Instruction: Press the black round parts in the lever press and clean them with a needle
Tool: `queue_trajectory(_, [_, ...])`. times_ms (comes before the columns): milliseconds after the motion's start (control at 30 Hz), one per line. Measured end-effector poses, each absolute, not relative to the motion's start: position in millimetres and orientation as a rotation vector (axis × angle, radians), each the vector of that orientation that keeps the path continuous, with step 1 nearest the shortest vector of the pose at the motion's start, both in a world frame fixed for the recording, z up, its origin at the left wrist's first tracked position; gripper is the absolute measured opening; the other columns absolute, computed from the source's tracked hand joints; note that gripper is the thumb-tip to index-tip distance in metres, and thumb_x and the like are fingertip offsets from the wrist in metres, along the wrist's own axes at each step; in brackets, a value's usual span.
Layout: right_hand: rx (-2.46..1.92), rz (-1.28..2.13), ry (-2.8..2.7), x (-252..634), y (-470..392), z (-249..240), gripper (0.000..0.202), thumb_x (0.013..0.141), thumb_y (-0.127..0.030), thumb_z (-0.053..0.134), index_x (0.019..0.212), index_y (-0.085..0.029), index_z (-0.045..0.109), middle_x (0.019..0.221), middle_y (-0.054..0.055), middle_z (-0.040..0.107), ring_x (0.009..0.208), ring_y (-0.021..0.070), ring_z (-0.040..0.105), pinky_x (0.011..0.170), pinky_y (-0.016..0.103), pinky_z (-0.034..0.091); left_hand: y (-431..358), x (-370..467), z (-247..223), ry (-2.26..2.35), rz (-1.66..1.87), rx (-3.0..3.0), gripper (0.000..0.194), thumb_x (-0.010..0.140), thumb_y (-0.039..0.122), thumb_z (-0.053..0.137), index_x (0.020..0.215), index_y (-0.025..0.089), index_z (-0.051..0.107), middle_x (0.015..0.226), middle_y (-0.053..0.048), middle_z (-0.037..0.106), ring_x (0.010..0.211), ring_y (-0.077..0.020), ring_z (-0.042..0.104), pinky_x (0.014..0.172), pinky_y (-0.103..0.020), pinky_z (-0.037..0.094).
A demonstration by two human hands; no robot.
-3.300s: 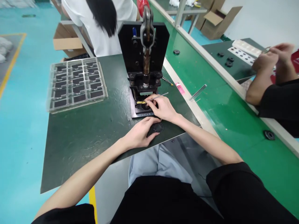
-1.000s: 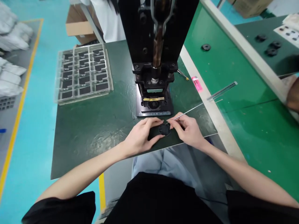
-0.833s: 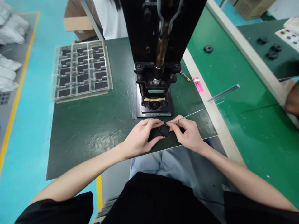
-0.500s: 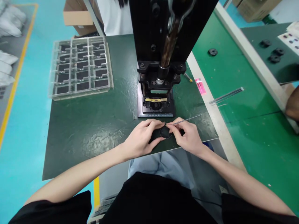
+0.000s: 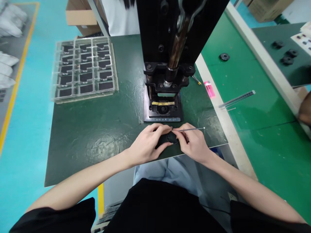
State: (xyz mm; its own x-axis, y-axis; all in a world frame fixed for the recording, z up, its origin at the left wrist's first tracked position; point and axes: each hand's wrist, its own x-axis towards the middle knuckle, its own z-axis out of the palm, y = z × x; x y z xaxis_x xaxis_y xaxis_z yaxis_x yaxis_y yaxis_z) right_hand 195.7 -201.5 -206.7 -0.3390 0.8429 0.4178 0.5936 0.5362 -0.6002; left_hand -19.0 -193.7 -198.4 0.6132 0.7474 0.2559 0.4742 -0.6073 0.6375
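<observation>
My left hand [image 5: 147,143] curls its thumb and fingers around a round black part [image 5: 172,138] near the front edge of the dark green work board [image 5: 102,123]. Between the thumb and fingers of my right hand [image 5: 194,143] is a thin grey segmented stick [image 5: 193,129]. Its far end points right and has a small white tip. The stick's near end meets the upper rim of the round part, close to my left fingertips; the exact contact is hidden by the fingers. Just beyond both hands stands a black hand press [image 5: 162,119], with a yellow strip [image 5: 162,103] across its fixture.
A clear plastic tray [image 5: 84,94] with dark pieces in its pockets lies at the left. On the right are a pink item [image 5: 209,89], more thin sticks [image 5: 236,99] and a black ring-shaped part [image 5: 224,57]. A cardboard box [image 5: 81,17] stands behind.
The stick in my right hand has swung lower at its outer end and now lies nearly level. My right hand has turned slightly; my left hand keeps its hold on the round part.
</observation>
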Motion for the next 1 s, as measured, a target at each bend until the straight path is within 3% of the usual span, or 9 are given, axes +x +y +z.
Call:
queue_trajectory(300, [-1.226, 0.347, -2.153, 188.3, -201.4, -207.5, 0.02, 0.103, -0.018, 0.047, 0.085, -0.022, 0.055, 0.076, 0.005, 0.065, 0.072, 0.0193, 0.063, 0.064, 0.032, 0.048, -194.0, -18.1, -198.9, 0.947, 0.702, 2.354, 0.04, 0.1, 0.028, 0.062, 0.136, 0.019, 0.044, 0.123, -0.012, 0.068, 0.115, -0.0256, 0.063, 0.097, -0.043, 0.06])
queue_trajectory(500, [-1.199, 0.52, -2.0, 189.7, -200.7, -208.5, 0.015, 0.1, -0.019, 0.054, 0.087, -0.021, 0.062, 0.076, 0.003, 0.068, 0.066, 0.0167, 0.065, 0.059, 0.03, 0.05, -194.4, -18.5, -201.2, 0.945, 0.725, 2.412, 0.041, 0.1, 0.029, 0.062, 0.136, 0.019, 0.045, 0.117, -0.01, 0.071, 0.105, -0.0257, 0.058, 0.09, -0.043, 0.059])
queue_trajectory(633, [-1.1, 0.463, -1.802, 206.7, -198.4, -192.4, 0.015, 0.1, -0.017, 0.055, 0.1, -0.023, 0.069, 0.076, 0.002, 0.071, 0.063, 0.0159, 0.067, 0.06, 0.03, 0.055, -195.3, -18.0, -202.9, 0.943, 0.728, 2.412, 0.041, 0.1, 0.029, 0.064, 0.135, 0.019, 0.046, 0.119, -0.01, 0.073, 0.101, -0.0246, 0.057, 0.09, -0.042, 0.057])
queue_trajectory(867, [-1.051, 0.009, -2.128, 235.4, -190.2, -155.0, 0.038, 0.096, -0.006, 0.055, 0.124, -0.028, 0.071, 0.108, 0.006, 0.08, 0.093, 0.0239, 0.077, 0.084, 0.041, 0.062, -194.3, -18.5, -209.1, 0.953, 0.771, 2.339, 0.051, 0.098, 0.033, 0.065, 0.14, 0.019, 0.04, 0.126, -0.012, 0.073, 0.108, -0.027, 0.06, 0.094, -0.047, 0.056])
queue_trajectory(1000, [-1.093, 0.033, -2.109, 234.3, -187.5, -151.1, 0.044, 0.094, -0.003, 0.056, 0.129, -0.027, 0.068, 0.121, 0.008, 0.077, 0.104, 0.0244, 0.075, 0.092, 0.044, 0.061, -193.8, -18.8, -210.9, 0.936, 0.799, 2.333, 0.052, 0.097, 0.032, 0.067, 0.139, 0.019, 0.039, 0.125, -0.012, 0.074, 0.113, -0.0284, 0.06, 0.096, -0.047, 0.056])
